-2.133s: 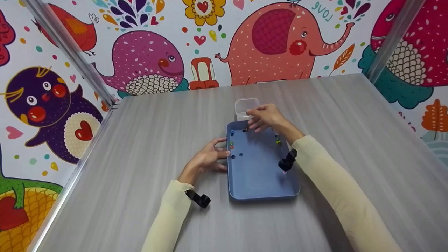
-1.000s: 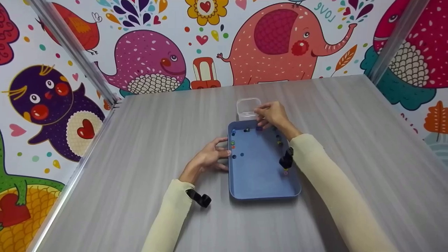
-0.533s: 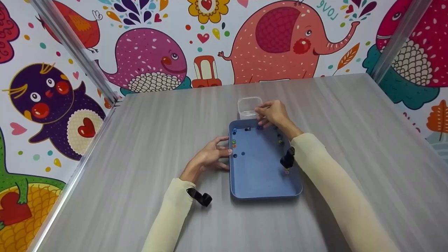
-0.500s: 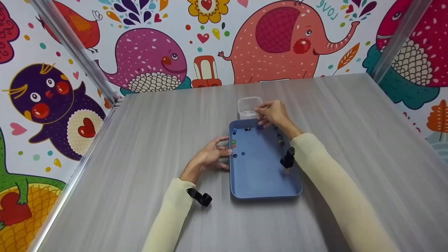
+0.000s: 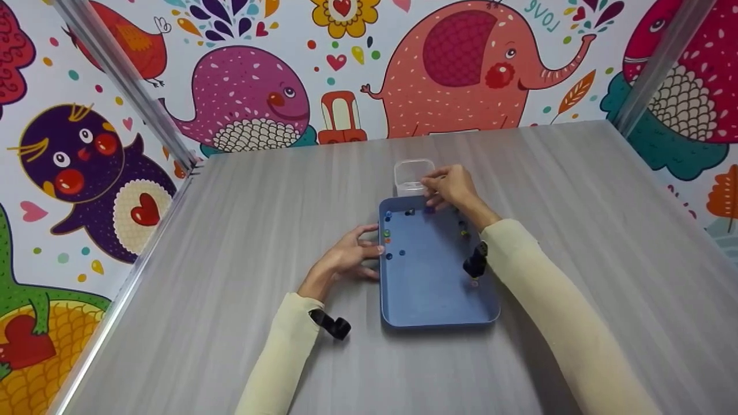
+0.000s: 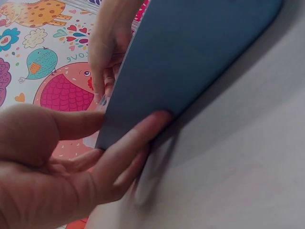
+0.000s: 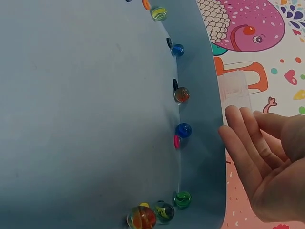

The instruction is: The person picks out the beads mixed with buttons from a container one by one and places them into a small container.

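A blue rectangular tray [image 5: 435, 294] lies on the table, with glass marbles and small flat discs along its walls. In the left wrist view, my left hand [image 6: 62, 167] holds the tray's left wall, the thumb at the rim and fingers against the outside. My right hand [image 5: 452, 185] is over the far end of the tray, thumb and fingertips together beside a clear plastic container [image 5: 406, 188]. Whether anything is between those fingertips is hidden. The right wrist view shows a blue marble [image 7: 183, 130] touching a pink disc [image 7: 177, 141], and an orange-red marble [image 7: 182, 95] farther along.
A green marble [image 7: 182, 200] and a larger orange one [image 7: 142, 218] sit in a tray corner. Two dark discs, one of them a blue-grey disc [image 5: 402, 252], lie near the left wall. The grey table [image 5: 259, 230] meets cartoon-printed walls [image 5: 346, 69] at the back.
Over the first second my right hand shifts slightly right, uncovering small pieces at the tray's far wall. Since then it stays almost still. My left hand keeps its hold on the tray.
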`<action>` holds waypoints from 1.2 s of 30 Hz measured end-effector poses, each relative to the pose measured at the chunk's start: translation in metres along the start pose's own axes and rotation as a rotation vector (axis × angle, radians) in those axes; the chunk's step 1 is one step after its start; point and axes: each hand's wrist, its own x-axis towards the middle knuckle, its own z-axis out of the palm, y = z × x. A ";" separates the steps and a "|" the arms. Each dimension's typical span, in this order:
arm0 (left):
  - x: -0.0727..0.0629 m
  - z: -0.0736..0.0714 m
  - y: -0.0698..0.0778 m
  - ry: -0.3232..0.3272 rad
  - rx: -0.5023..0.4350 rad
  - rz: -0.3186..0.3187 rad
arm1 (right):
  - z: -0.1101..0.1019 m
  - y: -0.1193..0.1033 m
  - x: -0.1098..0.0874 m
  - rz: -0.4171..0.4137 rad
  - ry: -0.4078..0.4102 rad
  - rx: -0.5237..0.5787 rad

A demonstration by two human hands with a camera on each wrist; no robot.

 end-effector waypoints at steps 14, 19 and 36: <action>-0.001 0.000 0.001 -0.001 0.009 0.002 | 0.000 0.000 -0.001 0.010 0.010 0.033; 0.000 0.000 0.001 0.001 0.006 0.001 | 0.003 -0.001 -0.005 -0.006 0.002 0.008; 0.000 -0.001 0.001 0.000 0.000 -0.005 | 0.022 -0.003 -0.018 -0.023 -0.060 0.038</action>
